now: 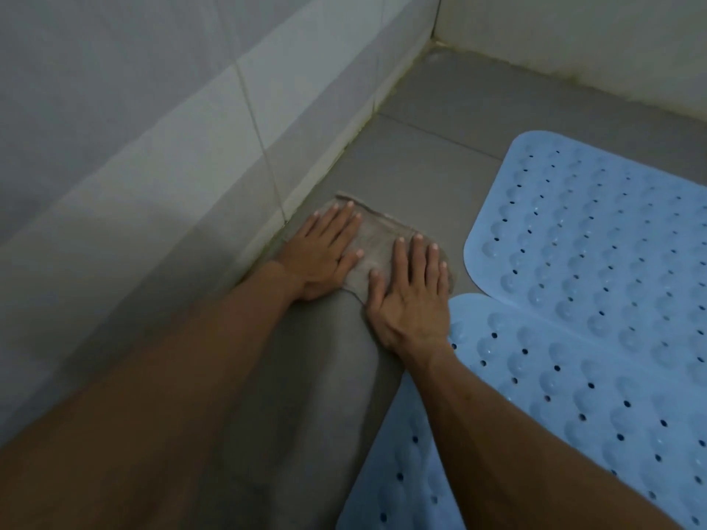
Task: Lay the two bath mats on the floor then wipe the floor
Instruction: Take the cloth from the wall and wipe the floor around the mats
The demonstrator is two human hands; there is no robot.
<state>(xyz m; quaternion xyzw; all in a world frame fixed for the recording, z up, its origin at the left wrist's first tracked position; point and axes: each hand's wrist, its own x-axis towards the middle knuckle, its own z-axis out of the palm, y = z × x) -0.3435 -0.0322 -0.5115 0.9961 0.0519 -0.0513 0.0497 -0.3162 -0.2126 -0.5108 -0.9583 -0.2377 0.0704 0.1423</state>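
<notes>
On the grey tiled floor point(440, 109), right by the base of the white tiled wall point(172, 109), lay a thin greyish-brown cloth point(377, 246), flat and a bit crumpled at its edges. Both hands were pressed down on it. Left hand point(325, 254) sat on the wall-side half, fingers point(344, 219) straight and spread, palm down, thumb angled toward the other hand. Right hand point(411, 296) sat on the mat-side half, fingers point(419, 258) also straight, flat on the cloth, heel of the palm just off the cloth's near edge. Neither hand curled round anything; both released and only pressing. Bare forearms came in from the bottom of the head view.

Two light blue bath mats, bumpy and with small holes, lay flat on the floor to the right. Far mat point(597, 231) had its rounded corner just beside the cloth, not touching as far as visible. Near mat point(574, 395) butted against or slightly overlapped the far one; cannot tell which. Right forearm crossed over the near mat's corner. The corner of the room showed at top right, with stained grout along the wall base.
</notes>
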